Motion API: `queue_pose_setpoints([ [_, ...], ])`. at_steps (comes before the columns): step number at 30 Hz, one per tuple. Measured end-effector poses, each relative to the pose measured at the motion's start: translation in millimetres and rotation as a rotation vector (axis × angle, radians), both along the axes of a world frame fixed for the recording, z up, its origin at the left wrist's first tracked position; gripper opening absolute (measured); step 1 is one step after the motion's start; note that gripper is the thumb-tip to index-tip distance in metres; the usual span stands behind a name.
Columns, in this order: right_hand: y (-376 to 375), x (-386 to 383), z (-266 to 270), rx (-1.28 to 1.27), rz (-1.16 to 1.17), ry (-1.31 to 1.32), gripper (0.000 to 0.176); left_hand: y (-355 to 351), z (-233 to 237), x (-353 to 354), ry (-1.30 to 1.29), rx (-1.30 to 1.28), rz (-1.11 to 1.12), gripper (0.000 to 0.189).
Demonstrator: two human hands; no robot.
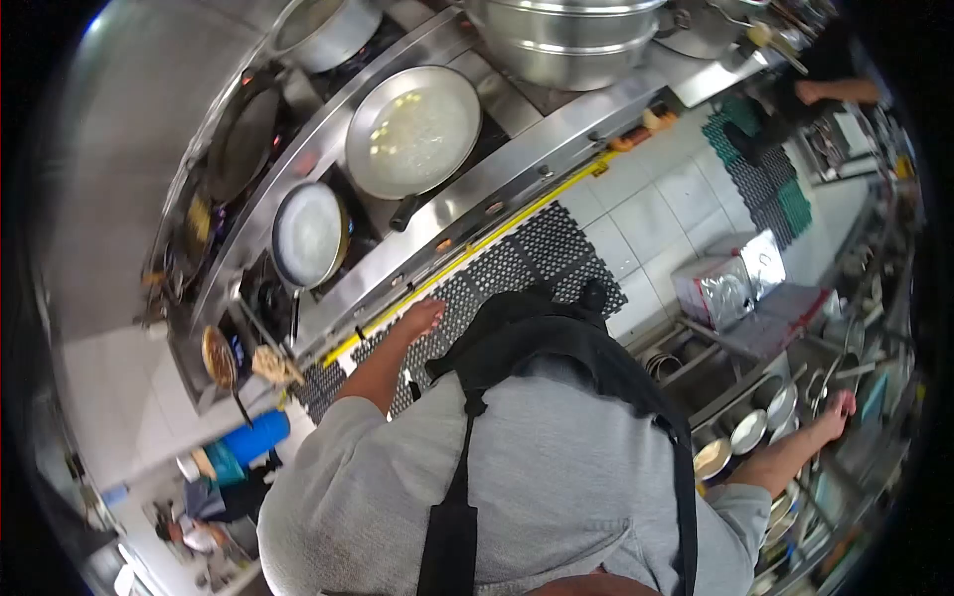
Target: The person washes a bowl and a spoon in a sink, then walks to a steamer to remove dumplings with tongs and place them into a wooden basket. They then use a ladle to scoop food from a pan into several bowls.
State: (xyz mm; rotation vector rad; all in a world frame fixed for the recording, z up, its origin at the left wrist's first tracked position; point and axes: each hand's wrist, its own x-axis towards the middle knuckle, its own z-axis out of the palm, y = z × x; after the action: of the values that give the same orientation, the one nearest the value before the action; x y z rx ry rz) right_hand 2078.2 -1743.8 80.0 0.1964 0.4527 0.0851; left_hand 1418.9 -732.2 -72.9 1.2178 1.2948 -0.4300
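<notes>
My left hand [424, 317] hangs beside the stove front, above the black floor mat, its fingers curled in with nothing visible in them. Out to the right, my right hand [838, 413] reaches over a counter crowded with containers and utensils. Its fingers look closed; what they hold, if anything, is too small to make out. Nearest to that arm are a white bowl [748, 432] and a container with pale yellow contents [712, 458]. On the stove, a large pan [427, 139] holds clear liquid with yellow pieces, and a smaller pan [309, 236] holds whitish liquid.
A big steel pot [566, 45] and a grey pot [323, 35] stand on the stove. A yellow rail [477, 248] runs along its front. Foil-lined boxes [717, 293] stand at the right. Another person's arm [845, 91] shows at the upper right; a blue container [260, 433] sits lower left.
</notes>
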Motion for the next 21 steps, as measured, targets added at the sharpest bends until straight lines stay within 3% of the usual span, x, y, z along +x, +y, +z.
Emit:
queue_pose_setpoints([
  [1,-22.9,18.4,-9.8,-0.098,-0.205,0.141,0.011,-7.0,10.8,1.3,0.021,0.044,0.069,0.027],
  [2,-36.4,28.9,-22.9,0.037,0.081,0.000,0.024,-9.9,22.3,3.7,0.046,0.050,0.069,0.029],
  [3,36.3,12.5,9.7,-0.063,-0.161,0.125,0.035,-10.5,26.2,4.5,0.072,0.055,0.068,0.032],
  [5,102.4,24.9,21.6,-0.115,-0.504,-0.010,0.071,-16.6,16.1,-0.5,0.109,0.089,0.107,0.034],
  [7,97.9,46.2,10.9,-0.264,-0.396,-0.104,0.088,-14.0,12.7,-15.0,0.083,-0.031,0.003,0.030],
  [8,138.6,36.3,30.1,-0.290,-0.336,-0.087,0.085,-12.5,7.8,-18.0,0.109,-0.001,-0.014,0.031],
  [9,164.6,34.8,29.0,-0.344,-0.263,-0.277,0.089,-11.4,2.7,-14.2,0.131,0.023,-0.039,0.032],
  [11,231.2,5.1,45.1,-0.428,0.105,-0.416,0.077,-4.5,-10.9,-6.3,0.153,0.151,-0.041,0.038],
  [13,280.7,-9.4,26.6,-0.172,0.590,-0.637,0.063,10.2,-22.8,7.9,0.160,0.152,0.017,0.039],
  [15,355.2,-55.9,6.2,-0.528,0.553,-0.249,0.069,31.7,-45.8,26.2,0.175,0.141,0.037,0.042],
  [16,460.7,-131.9,35.6,-1.090,0.599,-0.534,0.083,39.8,-63.0,34.9,0.166,0.078,0.220,0.048],
  [17,507.5,-169.7,30.4,-0.944,0.746,-0.673,0.084,50.6,-81.0,43.9,0.163,0.018,0.393,0.055],
  [21,603.7,-280.8,-5.9,-0.958,1.004,-0.396,0.076,98.3,-157.5,55.0,-0.121,-0.248,0.662,0.057],
])
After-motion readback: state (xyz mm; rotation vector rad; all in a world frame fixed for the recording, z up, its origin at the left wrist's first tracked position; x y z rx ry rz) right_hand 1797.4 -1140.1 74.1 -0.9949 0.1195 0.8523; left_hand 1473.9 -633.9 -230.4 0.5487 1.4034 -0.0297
